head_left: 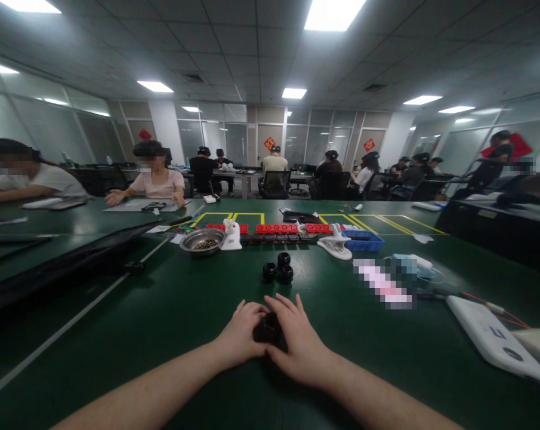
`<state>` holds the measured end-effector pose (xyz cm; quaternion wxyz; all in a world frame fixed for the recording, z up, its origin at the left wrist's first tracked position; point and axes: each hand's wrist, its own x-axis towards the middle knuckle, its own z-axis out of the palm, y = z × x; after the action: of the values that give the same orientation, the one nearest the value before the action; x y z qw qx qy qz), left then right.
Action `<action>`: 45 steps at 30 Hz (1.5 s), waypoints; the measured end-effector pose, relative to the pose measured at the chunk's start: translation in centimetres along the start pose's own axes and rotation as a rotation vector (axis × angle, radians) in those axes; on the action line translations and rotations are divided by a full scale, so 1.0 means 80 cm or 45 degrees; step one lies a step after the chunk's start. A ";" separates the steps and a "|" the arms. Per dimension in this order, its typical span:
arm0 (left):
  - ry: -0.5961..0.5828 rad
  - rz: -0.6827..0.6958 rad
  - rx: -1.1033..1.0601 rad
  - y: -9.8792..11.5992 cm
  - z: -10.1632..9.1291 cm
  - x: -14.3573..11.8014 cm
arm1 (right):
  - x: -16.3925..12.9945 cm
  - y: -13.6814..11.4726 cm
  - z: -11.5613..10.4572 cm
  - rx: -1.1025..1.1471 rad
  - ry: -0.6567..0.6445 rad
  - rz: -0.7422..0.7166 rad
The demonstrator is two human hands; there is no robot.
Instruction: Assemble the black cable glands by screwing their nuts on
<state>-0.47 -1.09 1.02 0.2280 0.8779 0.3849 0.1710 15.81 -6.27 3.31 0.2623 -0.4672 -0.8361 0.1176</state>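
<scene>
We are holding a small black cylindrical part [268,328] between both hands, low on the green bench [171,310]. The left hand [241,333] is curling closed around its near side; the right hand [296,340] is lying over it with fingers spread, so most of the part is hidden. We judge that a firm, even hold from both sides is keeping a round piece like this from rolling or twisting askew. It looks like hard, matt moulded plastic. Just beyond the grip, three matching black parts [278,269] are clustered, ring-shaped and ribbed. Farther out, left of the grip, a shiny metal bowl [202,241] is holding small dark bits; a red block row [276,229] and blue tray [363,240] are lying behind.
</scene>
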 end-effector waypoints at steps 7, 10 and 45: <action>0.016 0.005 0.020 -0.006 0.004 0.001 | -0.001 0.005 0.001 -0.008 0.111 0.052; 0.058 -0.013 -0.003 -0.004 0.004 0.000 | 0.001 0.003 0.004 0.003 0.200 0.094; 0.058 0.000 0.009 -0.002 0.001 0.000 | 0.000 0.006 0.004 0.045 0.176 0.115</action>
<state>-0.52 -0.98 0.84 0.2159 0.8746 0.3905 0.1896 15.97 -6.03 2.79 0.3220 -0.5067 -0.7919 0.1117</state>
